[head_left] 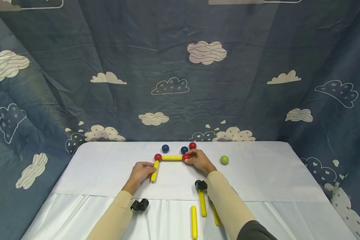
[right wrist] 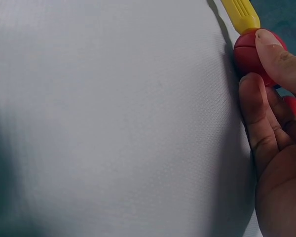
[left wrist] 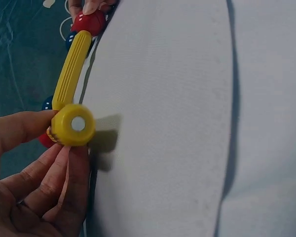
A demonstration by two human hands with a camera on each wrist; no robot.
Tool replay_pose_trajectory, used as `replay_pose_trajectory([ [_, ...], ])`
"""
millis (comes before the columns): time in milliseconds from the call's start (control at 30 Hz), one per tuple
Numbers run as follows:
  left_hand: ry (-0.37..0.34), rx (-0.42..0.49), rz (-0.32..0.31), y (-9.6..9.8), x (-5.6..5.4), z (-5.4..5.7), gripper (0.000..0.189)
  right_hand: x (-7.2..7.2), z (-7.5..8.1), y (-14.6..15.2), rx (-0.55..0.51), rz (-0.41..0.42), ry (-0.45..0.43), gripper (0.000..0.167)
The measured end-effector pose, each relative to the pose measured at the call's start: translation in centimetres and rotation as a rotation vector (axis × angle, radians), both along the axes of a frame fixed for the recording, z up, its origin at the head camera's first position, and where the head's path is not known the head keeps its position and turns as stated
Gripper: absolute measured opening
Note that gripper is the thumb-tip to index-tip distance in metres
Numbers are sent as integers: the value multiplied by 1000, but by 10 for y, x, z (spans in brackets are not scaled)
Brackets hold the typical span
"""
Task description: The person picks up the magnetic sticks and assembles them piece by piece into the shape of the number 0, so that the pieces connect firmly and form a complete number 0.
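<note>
Left hand (head_left: 141,173) pinches a yellow rod (head_left: 154,175), right hand (head_left: 200,161) a red ball (right wrist: 247,55) it partly covers

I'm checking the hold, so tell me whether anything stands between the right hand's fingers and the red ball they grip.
Nothing visible does: the right hand pinches the red ball directly in its fingers. A blue ball and another red ball lie just beyond it.

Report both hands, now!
Left hand: closed, pinching a ridged yellow rod.
Right hand: closed, pinching a red ball at the end of another yellow rod.
</note>
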State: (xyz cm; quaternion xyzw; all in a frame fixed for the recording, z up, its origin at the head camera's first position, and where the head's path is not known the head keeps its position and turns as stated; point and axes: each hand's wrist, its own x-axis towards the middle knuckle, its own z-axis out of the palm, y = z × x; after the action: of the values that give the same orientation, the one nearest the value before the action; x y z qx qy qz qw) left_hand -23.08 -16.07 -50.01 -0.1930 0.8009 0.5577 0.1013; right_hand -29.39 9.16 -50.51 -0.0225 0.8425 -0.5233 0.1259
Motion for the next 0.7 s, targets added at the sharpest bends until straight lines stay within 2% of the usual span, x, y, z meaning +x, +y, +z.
replay_pose_trajectory([
  [400, 50, -201, -70, 1, 0, 5, 27, 0, 2, -1, -30, -4, -18, 33],
  [600, 33, -240, -93, -1, -1, 8, 26, 0, 2, -1, -18, -4, -24, 33],
  [700, 8, -254, -85, -2, -3, 8, 28, 1, 1, 0, 2, 0, -22, 33],
])
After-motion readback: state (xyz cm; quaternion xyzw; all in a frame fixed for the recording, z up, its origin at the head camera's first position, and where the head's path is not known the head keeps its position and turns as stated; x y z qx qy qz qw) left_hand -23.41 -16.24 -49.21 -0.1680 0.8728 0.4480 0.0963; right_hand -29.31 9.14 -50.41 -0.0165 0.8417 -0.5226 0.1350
